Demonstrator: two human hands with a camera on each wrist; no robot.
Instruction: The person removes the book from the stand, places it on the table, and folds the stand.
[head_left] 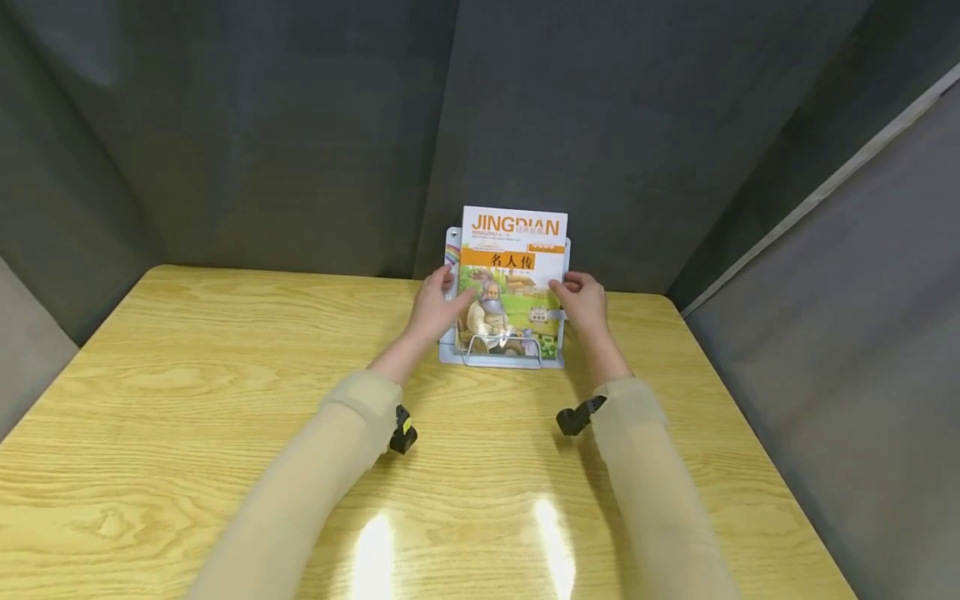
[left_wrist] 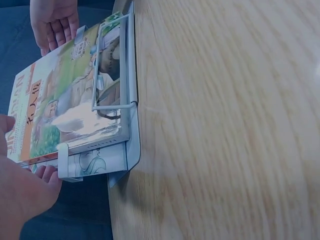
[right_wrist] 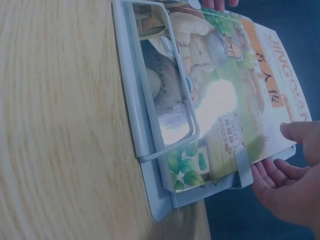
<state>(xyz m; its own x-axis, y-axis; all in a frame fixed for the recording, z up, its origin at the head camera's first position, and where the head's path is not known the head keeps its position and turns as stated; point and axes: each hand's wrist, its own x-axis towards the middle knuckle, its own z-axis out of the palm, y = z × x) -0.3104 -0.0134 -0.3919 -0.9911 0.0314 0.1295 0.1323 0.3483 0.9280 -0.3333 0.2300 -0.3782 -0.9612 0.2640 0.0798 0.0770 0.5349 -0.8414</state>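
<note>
A book with an orange-and-white title band and an illustrated cover (head_left: 510,287) leans upright on a light blue metal book stand (head_left: 450,354). A wire holder (right_wrist: 192,120) crosses the lower cover, and small side clips (left_wrist: 63,159) sit at both edges. My left hand (head_left: 437,302) grips the left side, thumb by the cover and fingers towards the back. At the right edge my right hand (head_left: 587,304) holds on likewise, its thumb (right_wrist: 295,131) at the cover's edge and its fingers partly hidden behind. Another illustrated sheet or board (left_wrist: 102,160) shows behind the book.
The stand rests near the far edge of a yellow wood-grain table (head_left: 225,400). Dark curtains (head_left: 300,133) hang close behind it, and a grey panel (head_left: 847,275) rises along the right side. Small black cameras (head_left: 576,418) are strapped at both wrists.
</note>
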